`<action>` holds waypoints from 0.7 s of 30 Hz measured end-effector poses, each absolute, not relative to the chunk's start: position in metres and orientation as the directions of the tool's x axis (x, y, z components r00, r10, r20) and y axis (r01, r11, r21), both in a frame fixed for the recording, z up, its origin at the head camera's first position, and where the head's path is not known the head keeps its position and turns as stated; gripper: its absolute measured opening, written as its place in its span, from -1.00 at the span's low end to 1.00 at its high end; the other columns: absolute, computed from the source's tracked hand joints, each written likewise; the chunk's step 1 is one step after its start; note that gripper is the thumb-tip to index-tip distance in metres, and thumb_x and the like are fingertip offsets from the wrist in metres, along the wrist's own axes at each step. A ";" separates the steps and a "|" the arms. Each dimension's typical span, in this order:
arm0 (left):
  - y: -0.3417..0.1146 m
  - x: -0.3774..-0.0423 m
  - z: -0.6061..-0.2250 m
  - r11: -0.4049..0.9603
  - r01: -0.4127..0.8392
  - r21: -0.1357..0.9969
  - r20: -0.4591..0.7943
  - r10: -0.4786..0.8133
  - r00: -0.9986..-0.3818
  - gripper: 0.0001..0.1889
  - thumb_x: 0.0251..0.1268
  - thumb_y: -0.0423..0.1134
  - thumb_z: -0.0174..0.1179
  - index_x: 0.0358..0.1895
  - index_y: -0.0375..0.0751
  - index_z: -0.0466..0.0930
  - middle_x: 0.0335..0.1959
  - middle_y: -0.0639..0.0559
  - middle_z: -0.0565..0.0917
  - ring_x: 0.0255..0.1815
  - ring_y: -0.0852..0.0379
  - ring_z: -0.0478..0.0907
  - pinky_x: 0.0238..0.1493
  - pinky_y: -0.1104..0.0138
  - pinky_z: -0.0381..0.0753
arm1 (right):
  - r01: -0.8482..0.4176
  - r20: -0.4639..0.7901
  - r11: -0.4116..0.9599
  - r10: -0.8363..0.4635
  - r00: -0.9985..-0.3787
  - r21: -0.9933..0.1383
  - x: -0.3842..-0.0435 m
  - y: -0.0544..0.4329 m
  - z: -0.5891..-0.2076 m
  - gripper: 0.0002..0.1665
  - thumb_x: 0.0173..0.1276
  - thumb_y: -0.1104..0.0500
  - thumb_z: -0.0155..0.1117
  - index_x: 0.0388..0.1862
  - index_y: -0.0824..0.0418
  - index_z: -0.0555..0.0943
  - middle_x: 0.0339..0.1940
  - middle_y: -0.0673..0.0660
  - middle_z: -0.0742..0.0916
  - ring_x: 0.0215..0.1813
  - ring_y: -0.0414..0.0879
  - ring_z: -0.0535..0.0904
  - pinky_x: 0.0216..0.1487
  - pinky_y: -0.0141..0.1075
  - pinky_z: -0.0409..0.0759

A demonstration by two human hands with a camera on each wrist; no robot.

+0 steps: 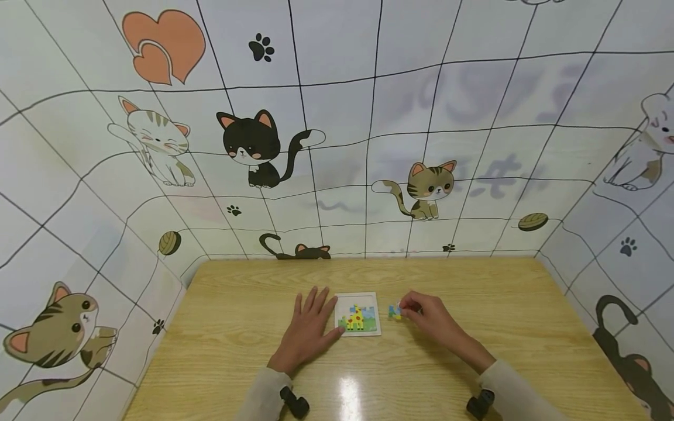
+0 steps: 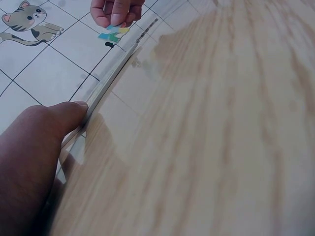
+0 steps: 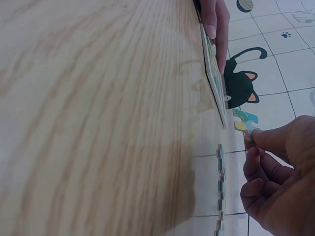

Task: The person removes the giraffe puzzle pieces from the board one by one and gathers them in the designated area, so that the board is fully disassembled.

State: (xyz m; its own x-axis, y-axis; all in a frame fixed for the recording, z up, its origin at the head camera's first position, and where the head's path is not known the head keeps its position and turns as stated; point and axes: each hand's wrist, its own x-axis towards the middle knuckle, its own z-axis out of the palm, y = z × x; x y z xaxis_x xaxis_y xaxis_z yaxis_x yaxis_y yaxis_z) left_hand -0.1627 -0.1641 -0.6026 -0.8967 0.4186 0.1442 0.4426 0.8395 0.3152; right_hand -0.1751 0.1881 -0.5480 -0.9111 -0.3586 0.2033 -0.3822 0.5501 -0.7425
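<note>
The left grip [image 1: 309, 328] has straight fingers, thumb splayed; the right grip [image 1: 433, 316] pinches, fingers curled.

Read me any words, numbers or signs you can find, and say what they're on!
No word, label, brand or number can be read.
Wall: the faint purplish marks look a bit like writing, but are too blurred to read.
Puzzle tray: a giraffe picture; I see no lettering.
Puzzle piece in the right hand: just colours, no lettering I can see.
</note>
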 end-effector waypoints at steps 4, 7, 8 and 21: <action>-0.164 -0.163 -0.603 0.839 0.443 0.315 0.147 0.418 -0.897 -0.11 0.64 0.46 -0.09 0.80 0.00 0.21 0.84 -0.11 0.09 0.86 -0.19 -0.16 0.75 -0.29 -0.31 | -0.384 0.201 0.564 -0.360 -0.911 -0.731 -0.173 0.191 -0.548 -0.86 0.47 0.39 0.51 -0.16 0.19 0.74 -0.26 -0.05 0.81 -0.24 -0.28 0.63 -0.21 -0.34 0.66; -0.164 -0.163 -0.604 0.840 0.442 0.315 0.147 0.417 -0.897 -0.11 0.64 0.47 -0.10 0.80 0.00 0.21 0.84 -0.10 0.09 0.86 -0.19 -0.17 0.75 -0.28 -0.31 | -0.386 0.196 0.564 -0.368 -0.909 -0.730 -0.172 0.194 -0.548 -0.86 0.47 0.39 0.50 -0.17 0.18 0.74 -0.25 -0.03 0.82 -0.22 -0.28 0.64 -0.20 -0.34 0.67; -0.164 -0.163 -0.604 0.840 0.442 0.313 0.148 0.416 -0.897 -0.11 0.64 0.47 -0.10 0.80 0.00 0.21 0.84 -0.10 0.09 0.86 -0.19 -0.17 0.75 -0.28 -0.31 | -0.391 0.198 0.564 -0.373 -0.906 -0.727 -0.171 0.195 -0.548 -0.86 0.48 0.39 0.49 -0.17 0.18 0.73 -0.25 -0.04 0.82 -0.22 -0.28 0.65 -0.20 -0.34 0.68; -0.164 -0.164 -0.606 0.849 0.439 0.293 0.141 0.416 -0.898 -0.10 0.64 0.49 -0.13 0.80 0.03 0.19 0.84 -0.08 0.07 0.87 -0.17 -0.18 0.75 -0.26 -0.32 | -0.392 0.160 0.561 -0.418 -0.894 -0.729 -0.173 0.207 -0.553 -0.85 0.50 0.42 0.45 -0.15 0.18 0.77 -0.24 -0.04 0.80 -0.25 -0.27 0.64 -0.24 -0.35 0.66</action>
